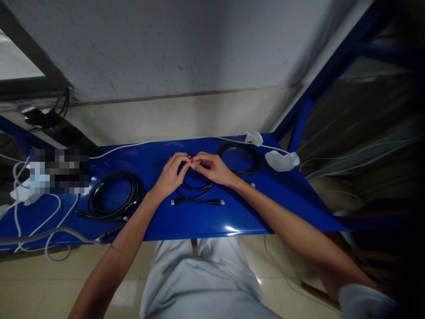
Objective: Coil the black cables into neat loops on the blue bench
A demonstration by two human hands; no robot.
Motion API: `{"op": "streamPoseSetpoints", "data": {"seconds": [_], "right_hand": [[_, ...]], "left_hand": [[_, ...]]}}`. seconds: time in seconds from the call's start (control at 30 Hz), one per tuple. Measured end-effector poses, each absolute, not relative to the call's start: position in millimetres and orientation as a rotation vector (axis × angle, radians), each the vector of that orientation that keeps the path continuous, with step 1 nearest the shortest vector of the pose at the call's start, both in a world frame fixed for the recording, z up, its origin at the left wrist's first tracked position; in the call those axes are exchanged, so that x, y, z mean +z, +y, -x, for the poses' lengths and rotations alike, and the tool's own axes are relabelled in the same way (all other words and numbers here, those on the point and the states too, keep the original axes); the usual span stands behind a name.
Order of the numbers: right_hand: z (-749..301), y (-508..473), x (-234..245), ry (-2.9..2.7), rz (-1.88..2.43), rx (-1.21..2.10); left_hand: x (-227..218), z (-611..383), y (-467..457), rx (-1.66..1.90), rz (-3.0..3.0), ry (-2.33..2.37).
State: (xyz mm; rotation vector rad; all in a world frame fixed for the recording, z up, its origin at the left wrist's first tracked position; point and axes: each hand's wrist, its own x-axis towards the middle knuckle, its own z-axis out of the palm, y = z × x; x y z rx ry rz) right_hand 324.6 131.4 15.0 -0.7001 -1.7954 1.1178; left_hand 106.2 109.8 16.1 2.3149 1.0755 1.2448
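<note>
My left hand (172,173) and my right hand (210,167) meet above the middle of the blue table, thumbs and fingertips pinched together. Between the fingertips is a small dark bit, seemingly the top of the looped black cable (194,187) below; whether a tie is there too, I cannot tell. Both flat, silver-tipped plugs of this cable, a left plug (177,202) and a right plug (217,202), lie on the table nearer me. Left of my left forearm rests a larger coiled black cable (94,195). Another coiled black cable (255,160) lies beyond my right wrist, partly hidden.
The blue table (199,223) stands against a wall. A white cord (133,145) runs along its back edge. Crumpled white pieces (282,161) lie at the right end. White cables (49,221) tangle at the left, near a white power strip (28,195). A blue frame post (300,124) rises at right.
</note>
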Motion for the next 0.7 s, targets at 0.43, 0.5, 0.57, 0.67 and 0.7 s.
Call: {"op": "streamPoseSetpoints", "data": {"seconds": [0.43, 0.5, 0.57, 0.67, 0.7], "right_hand": [[-319, 127, 22, -1.520, 0.708, 1.341], [-318, 127, 22, -1.506, 0.720, 1.349], [-316, 127, 20, -1.517, 0.718, 1.335], [-314, 127, 19, -1.571, 0.707, 1.289], [-314, 126, 21, -1.596, 0.708, 1.268]], "left_hand": [[18, -109, 108, 1.331, -2.277, 1.053], [17, -109, 108, 1.316, -2.274, 1.058], [16, -109, 109, 1.302, -2.248, 1.059], [15, -105, 113, 1.269, -2.204, 1.084], [16, -104, 114, 1.253, -2.200, 1.101]]}}
